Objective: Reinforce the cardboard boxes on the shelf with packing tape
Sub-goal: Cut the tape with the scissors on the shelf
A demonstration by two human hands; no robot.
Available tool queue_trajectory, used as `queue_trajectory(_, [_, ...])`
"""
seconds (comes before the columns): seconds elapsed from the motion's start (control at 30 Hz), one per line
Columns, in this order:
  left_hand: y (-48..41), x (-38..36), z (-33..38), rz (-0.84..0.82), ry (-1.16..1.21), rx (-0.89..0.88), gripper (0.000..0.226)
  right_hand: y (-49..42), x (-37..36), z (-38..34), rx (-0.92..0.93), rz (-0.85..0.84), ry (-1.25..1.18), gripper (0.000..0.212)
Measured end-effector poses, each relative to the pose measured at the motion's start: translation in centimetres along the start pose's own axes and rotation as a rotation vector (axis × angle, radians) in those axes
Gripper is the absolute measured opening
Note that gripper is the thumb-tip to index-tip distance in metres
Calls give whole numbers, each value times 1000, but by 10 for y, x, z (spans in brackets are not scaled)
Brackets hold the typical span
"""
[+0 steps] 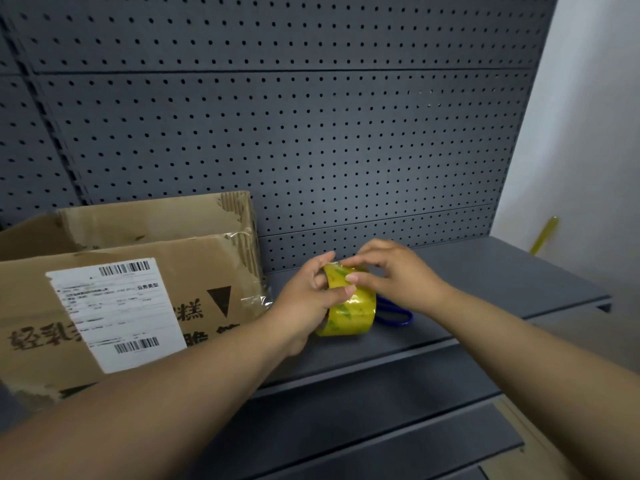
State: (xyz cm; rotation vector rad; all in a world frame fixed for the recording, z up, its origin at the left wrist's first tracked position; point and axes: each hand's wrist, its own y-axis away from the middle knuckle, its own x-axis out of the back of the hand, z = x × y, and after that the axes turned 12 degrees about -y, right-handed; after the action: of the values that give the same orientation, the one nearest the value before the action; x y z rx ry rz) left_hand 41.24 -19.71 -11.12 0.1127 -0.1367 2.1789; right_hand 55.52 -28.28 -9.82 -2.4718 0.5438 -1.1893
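Gripping a glossy yellow tape roll [354,310] in left hand [304,301], right hand [398,273] pinching its rim.

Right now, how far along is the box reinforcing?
Done: nothing visibly; the cardboard box shows torn edges and only crumpled clear film at its corner. In hand: the left hand grips the yellow packing tape roll while the right hand picks at its top, apparently seeking the tape end. Left: pulling a strip, taping the box, cutting; a blue loop handle, likely scissors, lies on the shelf behind the roll.
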Motion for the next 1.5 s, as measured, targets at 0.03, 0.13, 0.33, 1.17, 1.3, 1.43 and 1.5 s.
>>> queue_trajectory(0.03, [-1, 1, 0, 8, 10, -4, 65, 0, 1, 1, 6, 34, -9, 28])
queue_trajectory(0.13, [-4, 2, 0, 2, 12, -10, 64, 0, 3, 0, -53, 115, -134, 20])
queue_trajectory(0.33, [-4, 0, -2, -1, -31, -6, 64, 1, 3, -6, -79, 128, -44, 14])
queue_trajectory(1.17, [13, -8, 0, 39, -253, -56, 101, 1, -11, -26, -119, 309, -148, 9])
queue_trajectory(1.3, [15, -6, 3, 67, -236, -69, 93, -1, -12, -31, -67, 316, -88, 12])
queue_trajectory(1.43, [15, 0, 4, 116, -240, -84, 91, -1, -14, -42, -15, 291, -111, 11])
queue_trajectory(1.5, [15, 4, 4, 114, -238, -82, 91, -2, -10, -42, -8, 264, -156, 7])
